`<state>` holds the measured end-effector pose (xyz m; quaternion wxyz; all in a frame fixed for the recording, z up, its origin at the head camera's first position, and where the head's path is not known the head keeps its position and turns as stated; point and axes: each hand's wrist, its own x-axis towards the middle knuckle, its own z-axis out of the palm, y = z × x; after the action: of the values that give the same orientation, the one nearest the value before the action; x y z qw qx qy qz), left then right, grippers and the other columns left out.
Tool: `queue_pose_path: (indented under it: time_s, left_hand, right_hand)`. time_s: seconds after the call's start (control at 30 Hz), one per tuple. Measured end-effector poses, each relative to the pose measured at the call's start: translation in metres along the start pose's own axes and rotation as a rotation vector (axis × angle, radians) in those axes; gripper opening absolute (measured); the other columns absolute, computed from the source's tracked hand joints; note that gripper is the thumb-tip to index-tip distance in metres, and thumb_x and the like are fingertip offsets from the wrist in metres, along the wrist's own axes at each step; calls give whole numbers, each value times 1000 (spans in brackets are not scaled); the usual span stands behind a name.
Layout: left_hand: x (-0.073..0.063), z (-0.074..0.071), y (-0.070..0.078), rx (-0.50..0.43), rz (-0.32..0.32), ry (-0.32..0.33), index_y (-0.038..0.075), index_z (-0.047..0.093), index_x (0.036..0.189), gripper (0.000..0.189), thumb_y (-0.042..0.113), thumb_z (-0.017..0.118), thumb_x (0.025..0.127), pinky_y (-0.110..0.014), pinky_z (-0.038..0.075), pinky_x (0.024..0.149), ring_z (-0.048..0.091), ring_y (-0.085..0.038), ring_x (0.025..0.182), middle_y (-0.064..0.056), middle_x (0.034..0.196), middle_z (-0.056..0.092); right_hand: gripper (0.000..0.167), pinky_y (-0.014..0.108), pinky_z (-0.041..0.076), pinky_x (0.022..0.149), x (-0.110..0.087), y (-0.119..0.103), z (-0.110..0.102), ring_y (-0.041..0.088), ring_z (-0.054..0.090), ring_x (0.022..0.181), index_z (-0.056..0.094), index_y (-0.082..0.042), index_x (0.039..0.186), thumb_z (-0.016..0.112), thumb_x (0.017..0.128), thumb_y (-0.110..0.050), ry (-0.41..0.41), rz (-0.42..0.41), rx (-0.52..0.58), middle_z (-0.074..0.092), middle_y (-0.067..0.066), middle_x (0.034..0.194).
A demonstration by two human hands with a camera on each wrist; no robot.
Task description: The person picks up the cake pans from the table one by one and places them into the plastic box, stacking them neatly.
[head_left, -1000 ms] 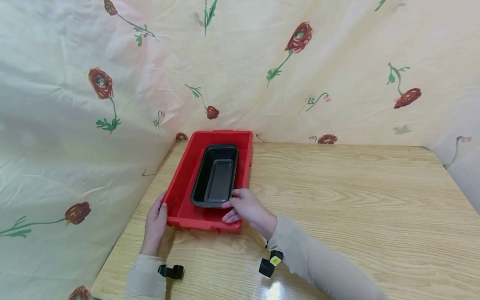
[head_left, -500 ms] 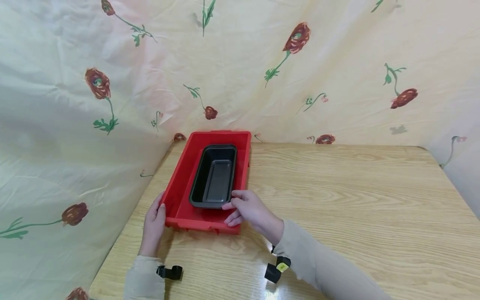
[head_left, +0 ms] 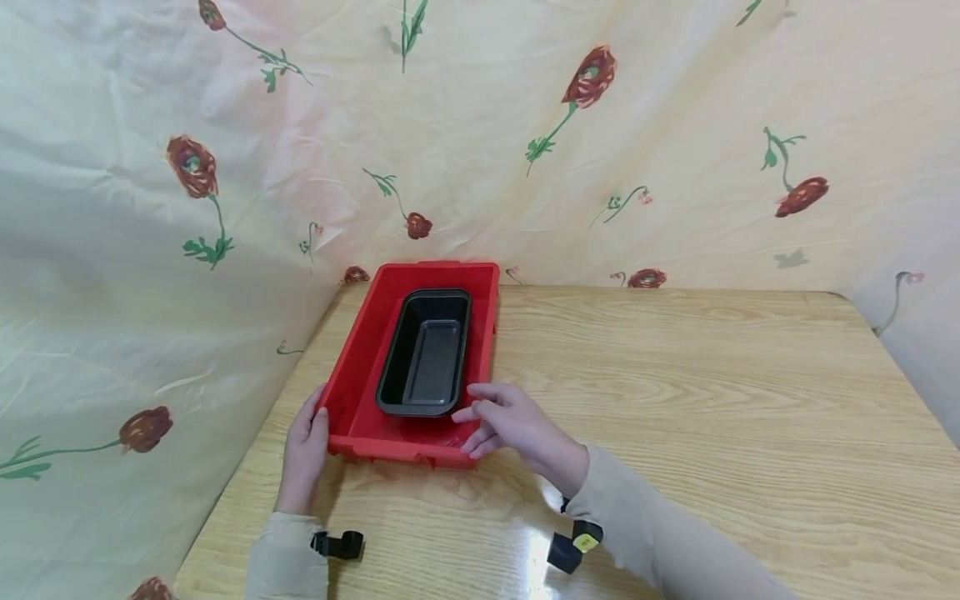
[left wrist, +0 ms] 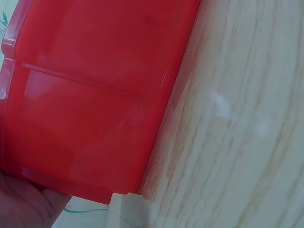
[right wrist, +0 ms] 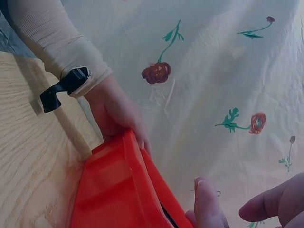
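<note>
A dark loaf pan [head_left: 435, 362] lies lengthwise inside a shallow red plastic tray [head_left: 412, 450] at the left part of the table. My left hand [head_left: 306, 450] grips the tray at its near left corner, thumb over the rim. In the left wrist view the same hand [left wrist: 26, 204] shows at the bottom corner beside the tray's outer side [left wrist: 95, 104]. Over the tray's near right corner hovers my right hand [head_left: 525, 429], fingers loosely spread beside the pan's near end. In the right wrist view its fingers [right wrist: 209, 204] stand apart, nothing between them.
The wood-grain table [head_left: 675, 392] stretches to the right of the tray. A cloth with a flower print [head_left: 480, 150] hangs behind the table and along its left side. Each wrist carries a black camera mount [head_left: 341, 545].
My right hand has drawn back a little to the right, so its fingertips come off the loaf pan's near right corner. The left hand keeps its grip on the tray.
</note>
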<state>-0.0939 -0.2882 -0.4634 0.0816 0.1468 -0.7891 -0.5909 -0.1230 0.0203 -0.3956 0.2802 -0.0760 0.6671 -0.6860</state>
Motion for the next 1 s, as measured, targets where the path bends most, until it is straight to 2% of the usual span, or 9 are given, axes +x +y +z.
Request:
queue_pose_path:
  time_s: [0.47, 0.67, 1.0]
  left_hand:
    - [-1, -1, 3, -7, -13, -11, 17, 29, 155, 48, 21, 33, 107, -46, 38, 106, 40, -32, 131, -12, 154, 33]
    - [-1, 0, 3, -5, -17, -7, 17, 30, 155, 48, 20, 34, 107, -46, 38, 107, 39, -32, 132, -12, 154, 33]
    - [-3, 0, 6, -4, -19, -6, 16, 30, 155, 48, 20, 33, 107, -47, 35, 109, 37, -29, 133, -10, 155, 32]
  right_hand:
    - [48, 34, 59, 70, -19, 3, -27, 22, 69, 69, 40, 4, 144, 49, 100, -13, -49, -38, -11, 65, 21, 119]
    - [46, 35, 59, 70, -26, 6, -40, 22, 69, 71, 42, 5, 143, 48, 100, -11, -41, -55, -29, 65, 22, 120]
    - [44, 35, 59, 72, -39, 11, -64, 23, 70, 74, 45, 4, 141, 50, 101, -15, -11, -33, -45, 65, 19, 120]
